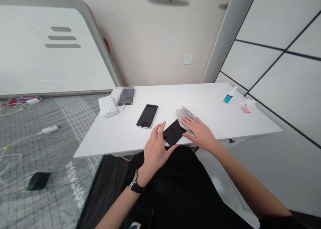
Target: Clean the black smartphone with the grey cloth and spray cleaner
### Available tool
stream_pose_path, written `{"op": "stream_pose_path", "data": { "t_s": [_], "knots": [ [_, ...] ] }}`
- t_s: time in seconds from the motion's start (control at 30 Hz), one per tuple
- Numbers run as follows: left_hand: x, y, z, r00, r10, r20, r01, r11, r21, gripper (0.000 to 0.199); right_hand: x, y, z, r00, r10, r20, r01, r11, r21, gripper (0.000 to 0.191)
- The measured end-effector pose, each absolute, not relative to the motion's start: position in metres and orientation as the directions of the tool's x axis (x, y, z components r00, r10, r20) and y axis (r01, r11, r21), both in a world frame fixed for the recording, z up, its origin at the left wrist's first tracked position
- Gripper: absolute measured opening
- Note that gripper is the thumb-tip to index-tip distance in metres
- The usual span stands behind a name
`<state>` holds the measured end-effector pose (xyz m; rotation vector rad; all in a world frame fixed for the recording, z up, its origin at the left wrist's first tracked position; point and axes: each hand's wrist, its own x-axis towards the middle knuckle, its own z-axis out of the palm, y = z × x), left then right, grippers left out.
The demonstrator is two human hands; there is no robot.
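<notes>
A black glossy slab (173,132), which looks like a phone, lies at the front edge of the white table. My left hand (155,148), with a watch on its wrist, grips it, fingers at its left side and thumb at its near edge. On the slab's right side, my right hand (198,132) holds a crumpled light grey cloth (185,113); its fingers lie over the cloth and the thumb is near the slab's corner. Part of the cloth is hidden under those fingers. Left of the slab, apart from both hands, rests another phone (147,116) with a dark screen and a pale rim.
A white box-like device (108,106) with a cable and a blurred dark item (126,96) sit at the table's back left. To the right are a spray bottle (229,95), a pink square (245,110) and crumpled white tissue (250,103). Cables (22,135) lie on the grey carpet.
</notes>
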<state>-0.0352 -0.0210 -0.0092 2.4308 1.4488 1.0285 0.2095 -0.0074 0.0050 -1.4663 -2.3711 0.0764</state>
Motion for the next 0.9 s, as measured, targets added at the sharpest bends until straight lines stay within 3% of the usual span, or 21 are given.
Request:
{"op": "stream_pose_path", "data": {
  "t_s": [0.07, 0.2, 0.3, 0.5, 0.67, 0.8, 0.9],
  "knots": [
    [-0.035, -0.021, -0.010, 0.299, 0.826, 0.477, 0.729, -0.521, 0.444, 0.100, 0.189, 0.001, 0.003, -0.396, 0.875, 0.278, 0.857, 0.461, -0.229, 0.076],
    [-0.036, -0.021, -0.013, 0.307, 0.823, 0.477, 0.725, -0.527, 0.443, 0.099, 0.144, -0.023, 0.003, -0.553, 0.783, 0.284, 0.728, 0.620, -0.291, 0.089],
    [-0.035, -0.022, -0.012, 0.306, 0.825, 0.476, 0.736, -0.522, 0.431, 0.100, 0.145, -0.053, 0.005, -0.621, 0.741, 0.257, 0.663, 0.671, -0.333, 0.087],
    [-0.034, -0.022, -0.010, 0.298, 0.813, 0.500, 0.717, -0.537, 0.445, 0.106, 0.207, -0.037, 0.007, -0.457, 0.849, 0.265, 0.809, 0.521, -0.272, 0.062],
    [-0.035, -0.021, -0.012, 0.292, 0.816, 0.498, 0.717, -0.532, 0.451, 0.106, 0.191, 0.003, 0.005, -0.351, 0.893, 0.283, 0.886, 0.414, -0.207, 0.076],
    [-0.036, -0.022, -0.014, 0.298, 0.818, 0.492, 0.728, -0.528, 0.437, 0.104, 0.149, -0.022, 0.004, -0.491, 0.828, 0.271, 0.787, 0.555, -0.269, 0.089],
    [-0.036, -0.023, -0.014, 0.305, 0.820, 0.484, 0.745, -0.522, 0.415, 0.103, 0.149, -0.054, 0.006, -0.572, 0.779, 0.258, 0.711, 0.627, -0.319, 0.089]
  ]
}}
